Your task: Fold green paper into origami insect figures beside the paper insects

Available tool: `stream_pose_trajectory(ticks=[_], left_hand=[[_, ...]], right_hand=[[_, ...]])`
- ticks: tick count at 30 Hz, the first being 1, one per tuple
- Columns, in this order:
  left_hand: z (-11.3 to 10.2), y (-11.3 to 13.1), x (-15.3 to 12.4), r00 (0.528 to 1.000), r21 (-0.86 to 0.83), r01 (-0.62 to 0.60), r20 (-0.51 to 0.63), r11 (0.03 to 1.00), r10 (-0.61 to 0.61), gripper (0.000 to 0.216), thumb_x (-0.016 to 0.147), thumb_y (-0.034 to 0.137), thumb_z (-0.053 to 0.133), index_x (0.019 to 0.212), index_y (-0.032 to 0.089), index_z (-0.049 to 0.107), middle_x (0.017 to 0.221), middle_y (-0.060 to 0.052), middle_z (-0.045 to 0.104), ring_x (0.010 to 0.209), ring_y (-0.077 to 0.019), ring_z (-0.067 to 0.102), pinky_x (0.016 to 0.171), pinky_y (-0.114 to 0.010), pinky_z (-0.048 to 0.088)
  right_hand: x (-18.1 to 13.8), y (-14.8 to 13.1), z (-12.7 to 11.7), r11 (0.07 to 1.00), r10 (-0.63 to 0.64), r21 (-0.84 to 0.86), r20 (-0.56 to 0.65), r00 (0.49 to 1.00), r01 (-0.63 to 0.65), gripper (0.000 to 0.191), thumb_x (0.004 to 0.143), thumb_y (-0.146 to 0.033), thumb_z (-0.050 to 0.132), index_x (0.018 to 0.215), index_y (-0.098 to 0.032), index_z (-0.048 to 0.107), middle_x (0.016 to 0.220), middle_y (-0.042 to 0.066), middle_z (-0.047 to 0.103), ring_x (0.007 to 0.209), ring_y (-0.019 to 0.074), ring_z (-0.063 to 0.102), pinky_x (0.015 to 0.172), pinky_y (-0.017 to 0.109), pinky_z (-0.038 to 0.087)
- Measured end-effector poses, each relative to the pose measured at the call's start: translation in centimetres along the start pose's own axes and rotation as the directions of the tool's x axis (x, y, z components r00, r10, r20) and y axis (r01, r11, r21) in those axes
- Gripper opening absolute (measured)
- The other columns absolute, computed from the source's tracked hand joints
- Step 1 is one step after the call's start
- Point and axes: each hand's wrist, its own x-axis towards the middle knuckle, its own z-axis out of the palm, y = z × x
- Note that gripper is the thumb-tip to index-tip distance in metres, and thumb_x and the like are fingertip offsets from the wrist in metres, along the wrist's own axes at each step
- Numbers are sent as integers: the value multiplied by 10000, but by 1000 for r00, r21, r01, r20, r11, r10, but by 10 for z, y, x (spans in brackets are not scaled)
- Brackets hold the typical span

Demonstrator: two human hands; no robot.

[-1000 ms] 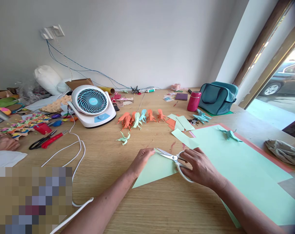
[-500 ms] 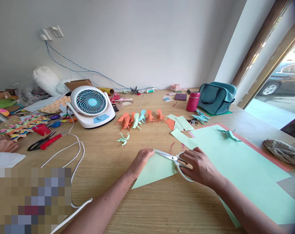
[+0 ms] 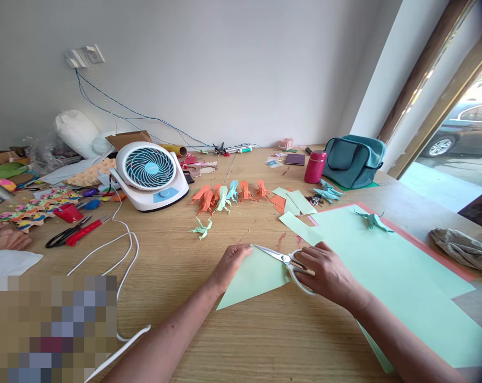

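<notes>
My right hand grips the white handles of a pair of scissors. Its metal blades lie along the top edge of a folded light green paper on the wooden table. My left hand presses flat on the left corner of that paper, fingertips close to the blade tips. The paper is part of a large light green sheet that spreads to the right, over an orange sheet whose edge shows.
A row of orange, green and blue origami figures stands beyond the paper. A white desk fan with its cord is at the left, with black and red scissors. A red flask and a teal bag are at the back right. Another person's hand rests at far left.
The scissors have closed slightly and shifted a little along the paper's edge. My left hand has stayed pressed on the paper.
</notes>
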Motion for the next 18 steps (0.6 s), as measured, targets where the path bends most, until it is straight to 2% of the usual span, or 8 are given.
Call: stream_pose_trajectory(ticks=[5,10,15,18], left_hand=[[-3,-2,3,1000,-9,-6,-6,1000,6,409,797,469,618,571,190,423,512,56,382,457,-81,304,468,-233,231],[-5,-2,4,999,-15,-27,-18,1000,26,389,809,473,609,596,182,464,532,50,405,479,-88,320,474,-231,249],[-6,-1,4,997,-35,-68,-47,997,67,401,818,445,609,595,189,396,543,61,370,498,-80,297,489,-222,252],[-6,-1,5,995,-48,-76,-63,996,72,401,822,449,600,600,187,393,549,59,386,499,-78,312,491,-217,260]], right_hand=[[1,2,5,991,134,-4,-14,991,-134,170,947,-292,504,843,-202,603,737,13,643,658,146,582,706,309,327],[-2,13,13,953,290,-75,-34,956,-292,199,928,-366,530,826,-217,612,720,3,632,614,147,574,654,305,314],[-5,17,17,941,320,-125,18,947,-315,98,888,-313,586,920,-235,637,780,11,638,716,187,621,699,323,335],[-6,17,18,941,326,-111,24,945,-321,129,883,-312,598,987,-251,642,818,14,640,764,201,630,737,341,354]])
